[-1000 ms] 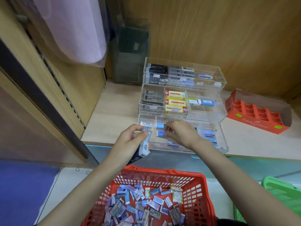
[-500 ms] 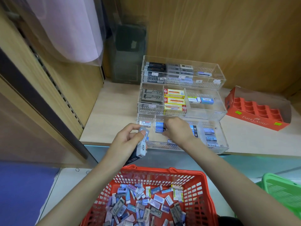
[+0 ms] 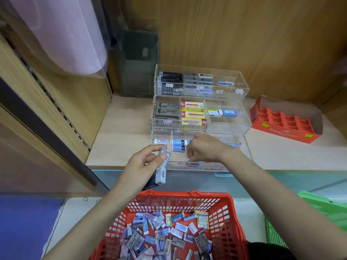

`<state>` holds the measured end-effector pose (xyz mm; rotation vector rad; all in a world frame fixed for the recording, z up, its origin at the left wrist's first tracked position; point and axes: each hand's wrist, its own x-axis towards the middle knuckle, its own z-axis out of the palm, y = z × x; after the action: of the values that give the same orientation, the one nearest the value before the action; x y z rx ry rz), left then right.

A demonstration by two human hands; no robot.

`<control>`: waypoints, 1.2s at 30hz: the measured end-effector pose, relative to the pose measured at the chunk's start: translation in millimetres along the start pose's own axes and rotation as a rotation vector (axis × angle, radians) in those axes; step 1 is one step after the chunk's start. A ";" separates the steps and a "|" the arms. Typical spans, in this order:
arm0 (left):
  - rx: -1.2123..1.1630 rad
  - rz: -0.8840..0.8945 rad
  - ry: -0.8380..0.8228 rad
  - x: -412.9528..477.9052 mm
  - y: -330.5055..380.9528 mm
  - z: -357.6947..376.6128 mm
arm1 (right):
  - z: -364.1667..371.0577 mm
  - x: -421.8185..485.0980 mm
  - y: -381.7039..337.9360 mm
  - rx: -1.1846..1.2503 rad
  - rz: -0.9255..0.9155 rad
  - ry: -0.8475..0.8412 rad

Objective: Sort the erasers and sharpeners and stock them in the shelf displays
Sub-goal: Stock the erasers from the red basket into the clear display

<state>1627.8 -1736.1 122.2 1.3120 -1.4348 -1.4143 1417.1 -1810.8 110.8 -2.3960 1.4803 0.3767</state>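
Observation:
A clear three-tier acrylic display (image 3: 242, 87) stands on the wooden shelf, its compartments partly filled with boxed erasers. My left hand (image 3: 144, 164) grips a small stack of grey-blue erasers (image 3: 162, 168) in front of the lowest tier's left end. My right hand (image 3: 203, 150) reaches into the lowest tier (image 3: 248, 156) with curled fingers beside blue erasers (image 3: 178, 145); what the fingertips hold is hidden. A red basket (image 3: 234, 218) below holds several loose erasers.
An orange Faber-Castell tray box (image 3: 285, 133) sits at the right on the shelf (image 3: 120, 139). A green basket (image 3: 326, 209) stands at the lower right. A dark clear holder (image 3: 139, 62) stands behind the display, and a wooden side panel rises at the left.
My right hand has shifted slightly inside the lowest tier. My left hand still grips the erasers and has stayed near the tier's left end.

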 end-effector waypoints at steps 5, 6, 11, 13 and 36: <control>0.015 0.015 -0.003 0.2 -0.7 -0.1 | 2.5 3.0 -0.6 0.143 0.046 0.095; 0.019 0.016 -0.002 0.4 -1.5 -0.8 | 1.7 0.4 -1.5 0.303 0.068 0.171; 0.018 0.016 0.020 1.4 -2.4 -2.1 | 9.1 -9.9 -12.1 0.941 0.142 0.416; 0.027 0.020 0.021 1.1 -3.2 -2.2 | 12.3 -10.4 -16.9 1.088 0.212 0.433; 0.062 0.019 0.021 0.3 -2.3 -4.6 | 21.6 7.3 -33.8 0.752 0.533 0.327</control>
<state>1632.6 -1737.2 120.5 1.3444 -1.4844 -1.3491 1449.2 -1794.1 92.1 -1.5013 1.9438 -0.4284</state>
